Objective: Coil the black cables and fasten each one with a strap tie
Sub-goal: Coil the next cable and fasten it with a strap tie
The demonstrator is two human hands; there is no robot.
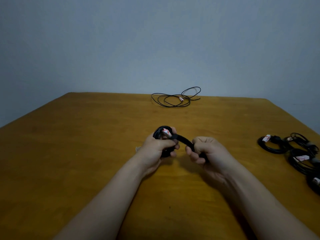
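Observation:
My left hand [158,147] grips a coiled black cable [162,130] with a white and red label, held just above the middle of the wooden table [86,153]. A black strap tie [186,142] runs from the coil to my right hand [206,150], whose fingers curl round its free end. A loose, uncoiled black cable [174,97] with a small label lies at the table's far edge.
Several coiled black cables [294,153] with white and red labels lie bunched at the table's right edge. A plain grey wall stands behind the table.

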